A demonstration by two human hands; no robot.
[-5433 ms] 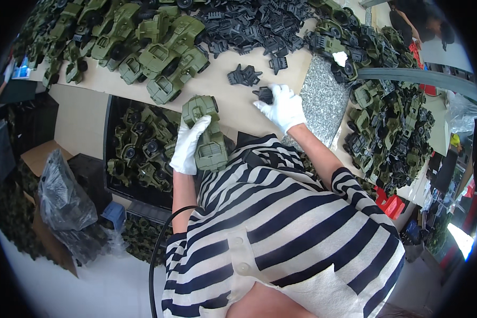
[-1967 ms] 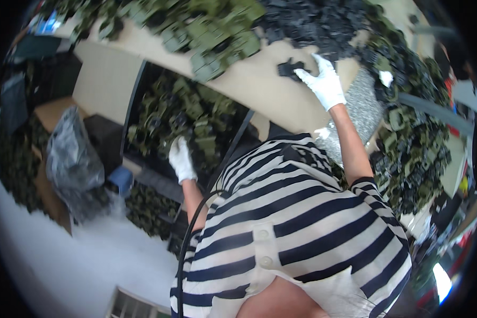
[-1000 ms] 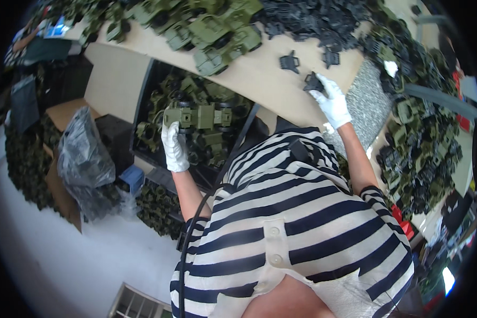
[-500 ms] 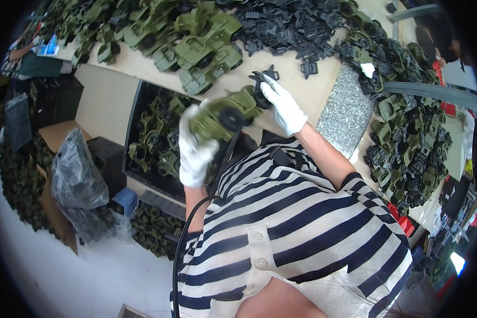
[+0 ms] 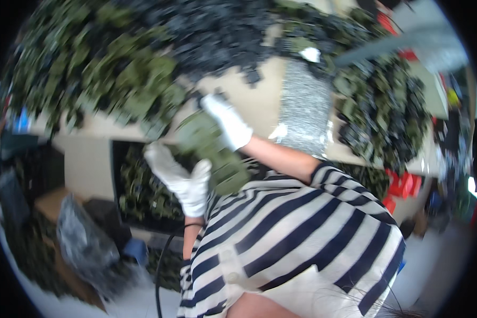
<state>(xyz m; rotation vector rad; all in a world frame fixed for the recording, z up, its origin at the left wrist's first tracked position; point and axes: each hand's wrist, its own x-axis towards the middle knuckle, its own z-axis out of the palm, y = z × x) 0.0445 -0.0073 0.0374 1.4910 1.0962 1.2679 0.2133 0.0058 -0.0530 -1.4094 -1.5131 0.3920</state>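
Observation:
An olive-green toy jeep (image 5: 217,151), smeared by motion, is tilted in front of my striped shirt. My right hand (image 5: 229,123), in a white glove, grips it along its right side, with fingers pointing toward the far end. Dark small parts lie or are held near those fingertips, too blurred to name. My left hand (image 5: 181,179), also white-gloved, is beside the jeep on its left. Its thumb and fingers are spread apart; the thumb reaches close to the jeep, and I cannot tell whether it touches.
Piles of green toy vehicle parts (image 5: 122,79) and dark grey parts (image 5: 217,37) cover the table's far side. More parts are heaped at right (image 5: 381,106), beside a speckled grey sheet (image 5: 305,111). A black bin (image 5: 116,185) of green toys and a plastic bag (image 5: 85,228) are at left.
The view has swung, shifting the table. The jeep has turned and come nearer my body. My left hand has opened off it, while my right has moved from its end to its side.

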